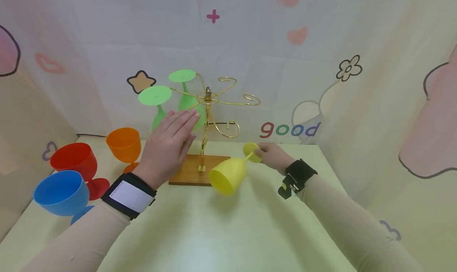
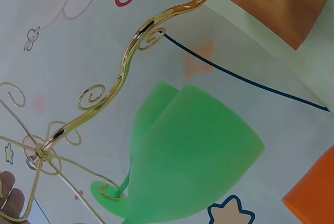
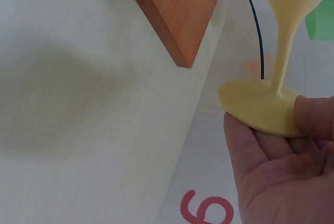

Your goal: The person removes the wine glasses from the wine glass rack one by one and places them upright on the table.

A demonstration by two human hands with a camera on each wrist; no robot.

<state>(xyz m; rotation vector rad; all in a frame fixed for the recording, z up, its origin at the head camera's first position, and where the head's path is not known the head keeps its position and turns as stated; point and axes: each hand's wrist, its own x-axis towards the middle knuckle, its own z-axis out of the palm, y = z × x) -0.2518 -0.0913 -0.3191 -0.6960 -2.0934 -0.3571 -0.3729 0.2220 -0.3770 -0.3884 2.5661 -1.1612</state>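
My right hand (image 1: pixel 275 157) pinches the round foot of a yellow goblet (image 1: pixel 228 176) between thumb and fingers. The goblet is tilted above the table, bowl down and left, in front of the rack's wooden base (image 1: pixel 189 169). Fairly straight fingers of my left hand (image 1: pixel 168 145) lie by a front arm of the gold goblet rack (image 1: pixel 205 133). In the left wrist view those fingers (image 2: pixel 13 203) show beside a gold wire; whether they touch it I cannot tell. Two green goblets (image 1: pixel 155 95) (image 1: pixel 183 76) hang upside down from the rack's left arms, partly behind my left hand.
On the table's left side stand an orange goblet (image 1: pixel 124 145), a red goblet (image 1: pixel 75 159) and a blue goblet (image 1: pixel 62 192), all upright. Curled hooks (image 1: pixel 252 99) stick out on the rack's right. A printed curtain (image 1: pixel 242 58) hangs behind the table (image 1: pixel 200 232).
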